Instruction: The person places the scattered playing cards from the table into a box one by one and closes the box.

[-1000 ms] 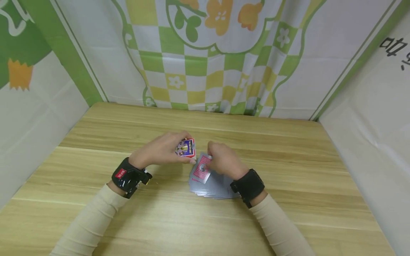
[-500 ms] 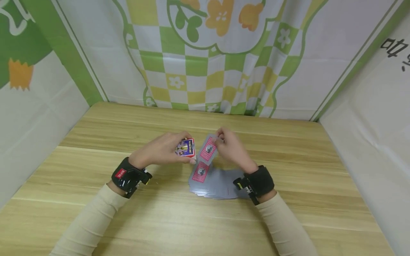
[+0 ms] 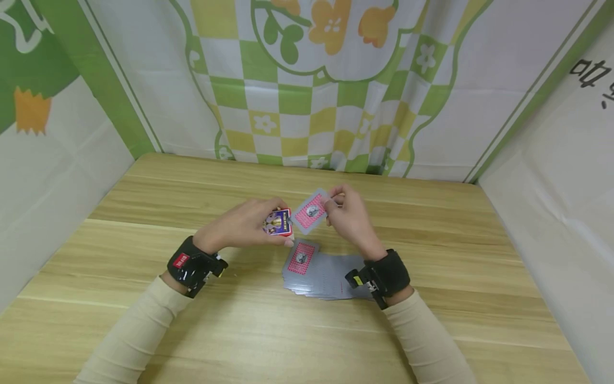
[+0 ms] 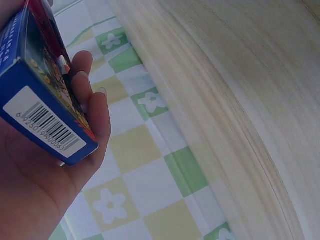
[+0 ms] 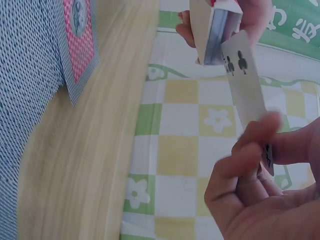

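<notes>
My left hand (image 3: 244, 221) grips a small card box (image 3: 278, 222), blue and red, whose barcode end shows in the left wrist view. In the right wrist view the box (image 5: 215, 35) has its open end toward my right hand, with grey card edges inside. Between thumb and fingers my right hand (image 3: 349, 216) pinches one playing card (image 3: 310, 212) with a red patterned back; spades show on its face in the right wrist view. The card's corner is right at the box's open end. Below lies a fanned spread of cards (image 3: 326, 282), topped at its left by a red-backed card (image 3: 301, 257).
The wooden table (image 3: 230, 336) stretches around the cards. Behind its far edge hangs a green and yellow checked cloth (image 3: 307, 106), with white walls at both sides. Black straps with small cameras sit on both wrists.
My right hand has lifted a card off the spread, carried it up and away, and turned it toward the box's open end. The left hand and box have stayed put.
</notes>
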`<state>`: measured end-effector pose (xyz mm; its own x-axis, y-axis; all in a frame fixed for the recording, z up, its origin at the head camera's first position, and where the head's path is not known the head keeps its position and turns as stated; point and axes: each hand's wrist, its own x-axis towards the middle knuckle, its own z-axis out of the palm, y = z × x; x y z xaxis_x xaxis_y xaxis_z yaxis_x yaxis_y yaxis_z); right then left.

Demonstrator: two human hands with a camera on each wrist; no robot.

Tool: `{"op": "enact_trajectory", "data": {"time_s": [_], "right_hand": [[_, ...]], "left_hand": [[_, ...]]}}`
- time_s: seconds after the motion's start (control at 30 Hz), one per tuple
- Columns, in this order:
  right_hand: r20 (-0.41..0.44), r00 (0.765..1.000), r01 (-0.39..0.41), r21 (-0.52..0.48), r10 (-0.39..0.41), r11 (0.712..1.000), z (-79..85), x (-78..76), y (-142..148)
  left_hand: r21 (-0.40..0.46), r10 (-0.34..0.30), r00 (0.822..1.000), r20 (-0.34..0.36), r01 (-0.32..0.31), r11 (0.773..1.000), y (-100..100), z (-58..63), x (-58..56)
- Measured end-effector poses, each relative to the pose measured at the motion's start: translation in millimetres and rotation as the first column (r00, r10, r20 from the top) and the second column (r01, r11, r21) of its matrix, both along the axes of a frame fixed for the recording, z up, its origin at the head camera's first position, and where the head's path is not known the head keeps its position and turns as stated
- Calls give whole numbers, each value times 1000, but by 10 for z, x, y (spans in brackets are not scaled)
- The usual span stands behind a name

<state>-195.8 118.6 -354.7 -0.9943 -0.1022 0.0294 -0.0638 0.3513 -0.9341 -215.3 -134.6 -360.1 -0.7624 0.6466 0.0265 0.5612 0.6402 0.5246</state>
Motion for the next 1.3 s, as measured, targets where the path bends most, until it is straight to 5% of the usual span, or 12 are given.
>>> {"op": "enact_trajectory", "data": {"time_s": [0.3,0.67,1.17,1.3], "right_hand": [[51,998,-34,-103,40,994,-27,36,-45],[203,962,-189,17,181,982,-112,52,-189],[156,951,-284,111,266,952,-124,43,-143],[130,962,-262,210,239,942,-156,23,-117]], "left_hand": [[-23,38,999,-16,-38,999,-11,-8,-16],[-15,20,999,-33,-21,1000,-16,-6,-6],[17,-11,1000,-19,12,1000,6,-9,0],[10,1,1000,-11,-1,1000,0,-4,5]]}}
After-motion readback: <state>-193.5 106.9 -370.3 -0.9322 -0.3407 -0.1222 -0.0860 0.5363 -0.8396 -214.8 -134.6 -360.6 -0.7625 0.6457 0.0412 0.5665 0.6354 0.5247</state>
